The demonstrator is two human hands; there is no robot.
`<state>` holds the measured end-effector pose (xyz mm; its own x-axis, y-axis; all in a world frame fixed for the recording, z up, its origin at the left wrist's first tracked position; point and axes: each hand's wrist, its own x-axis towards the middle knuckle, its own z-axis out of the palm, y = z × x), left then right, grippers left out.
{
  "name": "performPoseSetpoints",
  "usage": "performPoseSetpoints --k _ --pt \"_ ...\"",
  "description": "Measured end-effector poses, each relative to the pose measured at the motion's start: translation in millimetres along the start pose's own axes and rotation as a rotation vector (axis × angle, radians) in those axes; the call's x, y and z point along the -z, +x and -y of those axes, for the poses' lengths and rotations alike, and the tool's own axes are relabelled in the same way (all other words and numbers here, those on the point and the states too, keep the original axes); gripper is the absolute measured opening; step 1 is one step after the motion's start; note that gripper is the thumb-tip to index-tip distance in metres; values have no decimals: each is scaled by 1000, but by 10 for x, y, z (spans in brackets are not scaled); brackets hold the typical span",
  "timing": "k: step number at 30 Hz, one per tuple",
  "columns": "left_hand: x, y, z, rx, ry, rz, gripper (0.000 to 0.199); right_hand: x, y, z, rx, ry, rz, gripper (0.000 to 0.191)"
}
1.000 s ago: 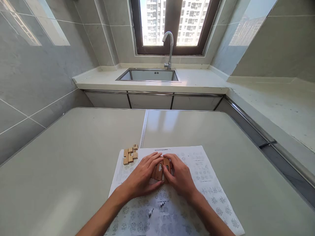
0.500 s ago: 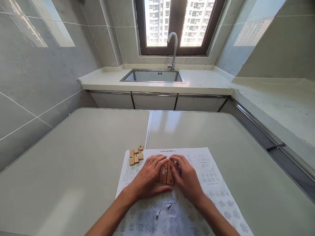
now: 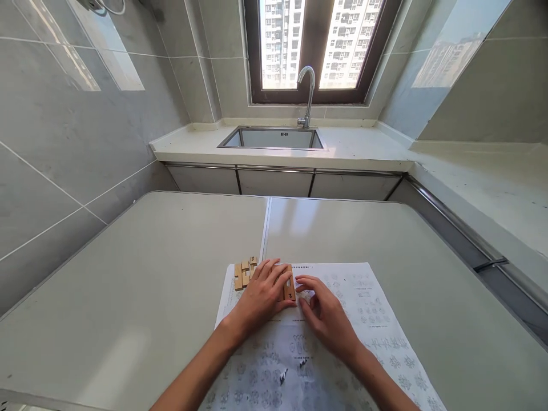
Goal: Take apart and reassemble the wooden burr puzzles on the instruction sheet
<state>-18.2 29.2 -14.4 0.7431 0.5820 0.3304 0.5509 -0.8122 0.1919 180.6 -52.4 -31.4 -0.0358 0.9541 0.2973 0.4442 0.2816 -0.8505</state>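
Observation:
My left hand spans two wooden pieces lying side by side, its fingers at their far edge and its thumb at the near edge. The right piece carries a dark 2; the hand covers most of the other. Just left of these fingers lies a group of small notched wooden blocks, one marked 3 and partly hidden. My right hand hovers a little right of the pieces, apart from them, fingers curved and thumb separate, holding nothing. Under both hands is a large printed paper sheet.
The sheet lies on a pale table with a seam running away from me. Two dark torn spots mark the sheet. Behind the table stand a white counter, a sink and a tap. Tiled walls rise on both sides.
The two wooden pieces have moved away from me and leftward, close to the small blocks, under my left hand. My right hand has let go of them. The view has shifted slightly.

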Motion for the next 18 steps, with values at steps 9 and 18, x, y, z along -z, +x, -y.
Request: performPoseSetpoints --k 9,18 --pt "88 126 140 38 122 66 38 -12 1 -28 -54 33 16 30" --pt "316 -349 174 190 34 10 52 410 -225 229 -125 -88 140 25"
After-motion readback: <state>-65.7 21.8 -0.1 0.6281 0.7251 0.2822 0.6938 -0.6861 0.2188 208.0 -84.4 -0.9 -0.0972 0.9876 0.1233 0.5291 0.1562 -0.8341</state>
